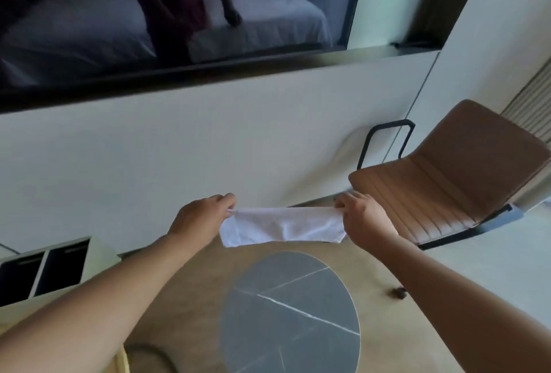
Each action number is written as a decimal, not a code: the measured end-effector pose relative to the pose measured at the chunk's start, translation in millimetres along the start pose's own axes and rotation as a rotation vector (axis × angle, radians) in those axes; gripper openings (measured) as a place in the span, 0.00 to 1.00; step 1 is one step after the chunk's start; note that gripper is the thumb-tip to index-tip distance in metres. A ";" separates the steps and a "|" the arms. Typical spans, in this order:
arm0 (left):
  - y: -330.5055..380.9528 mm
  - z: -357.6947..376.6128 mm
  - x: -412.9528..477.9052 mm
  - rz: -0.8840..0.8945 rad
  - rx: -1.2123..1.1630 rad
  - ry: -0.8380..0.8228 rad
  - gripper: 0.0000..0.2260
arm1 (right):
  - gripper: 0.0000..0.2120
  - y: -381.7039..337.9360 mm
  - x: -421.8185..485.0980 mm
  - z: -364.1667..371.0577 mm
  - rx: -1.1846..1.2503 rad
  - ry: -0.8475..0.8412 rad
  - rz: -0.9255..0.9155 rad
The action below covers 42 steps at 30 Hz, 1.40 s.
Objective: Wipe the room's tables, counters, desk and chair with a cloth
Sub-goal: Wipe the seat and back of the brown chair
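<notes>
Held taut in the air: white cloth [283,228], one end pinched by left hand [199,217], the other by right hand [362,219]. Below both hands, round grey surface [290,310]. Right of right hand, brown chair [453,182].

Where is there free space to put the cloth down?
The round grey table under the cloth is bare all over. The brown chair seat, right of it, is bare too. Both hands hold the cloth.
</notes>
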<state>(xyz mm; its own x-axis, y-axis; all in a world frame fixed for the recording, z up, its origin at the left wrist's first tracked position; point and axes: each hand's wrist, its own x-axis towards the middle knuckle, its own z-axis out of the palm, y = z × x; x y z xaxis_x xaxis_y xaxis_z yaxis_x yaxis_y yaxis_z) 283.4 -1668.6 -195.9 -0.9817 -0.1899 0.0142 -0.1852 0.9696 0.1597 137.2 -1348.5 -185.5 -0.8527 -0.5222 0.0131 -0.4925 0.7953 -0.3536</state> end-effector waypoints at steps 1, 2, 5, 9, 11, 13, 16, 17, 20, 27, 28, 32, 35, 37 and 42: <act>0.1 -19.8 5.1 -0.006 -0.040 0.005 0.09 | 0.18 -6.8 5.0 -19.3 0.037 0.014 0.024; 0.7 -40.1 9.2 -0.012 -0.096 0.014 0.08 | 0.19 -13.7 8.2 -39.1 0.080 0.025 0.044; 1.9 -100.9 19.7 -0.009 -0.262 0.043 0.07 | 0.22 -34.0 17.1 -96.1 0.170 0.051 0.110; 0.9 -176.1 29.7 -0.005 -0.394 0.118 0.07 | 0.19 -62.6 24.0 -168.9 0.265 0.134 0.144; 0.0 -212.5 35.0 0.012 -0.425 0.151 0.06 | 0.18 -74.9 25.2 -202.0 0.307 0.181 0.142; 0.1 -248.7 39.1 0.030 -0.453 0.169 0.05 | 0.16 -85.5 27.3 -232.6 0.329 0.228 0.138; 3.8 -299.0 42.1 0.065 -0.468 0.198 0.05 | 0.16 -100.9 29.5 -275.4 0.317 0.288 0.134; 5.2 -313.2 42.8 0.071 -0.461 0.203 0.05 | 0.15 -105.3 29.5 -287.0 0.310 0.296 0.119; 10.0 -355.1 45.4 0.102 -0.412 0.219 0.03 | 0.16 -118.3 27.5 -323.1 0.276 0.318 0.088; 16.8 -431.2 44.4 0.154 -0.415 0.274 0.02 | 0.18 -142.4 11.5 -393.2 0.231 0.382 0.062; 17.3 -438.7 44.1 0.153 -0.419 0.275 0.01 | 0.18 -144.0 9.5 -399.5 0.214 0.392 0.068; 19.7 -459.1 42.0 0.156 -0.462 0.273 0.01 | 0.14 -146.9 -3.4 -410.6 0.324 0.397 0.086; 22.0 -464.0 39.4 0.151 -0.615 0.229 0.02 | 0.08 -151.4 -13.4 -411.5 0.526 0.400 0.103; 25.8 -463.2 36.6 0.139 -0.697 0.190 0.03 | 0.08 -153.0 -18.5 -411.2 0.624 0.419 0.123; 42.9 -452.1 33.6 0.130 -0.805 0.163 0.04 | 0.11 -154.9 -31.2 -405.9 0.721 0.347 0.177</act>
<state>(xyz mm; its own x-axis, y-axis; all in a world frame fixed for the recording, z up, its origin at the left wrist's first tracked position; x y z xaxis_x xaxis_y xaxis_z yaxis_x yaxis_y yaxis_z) 262.5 -1703.1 257.7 -0.9629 -0.1637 0.2147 0.0786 0.5908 0.8030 169.3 -1330.4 248.5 -0.9710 -0.1882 0.1474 -0.2131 0.4018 -0.8906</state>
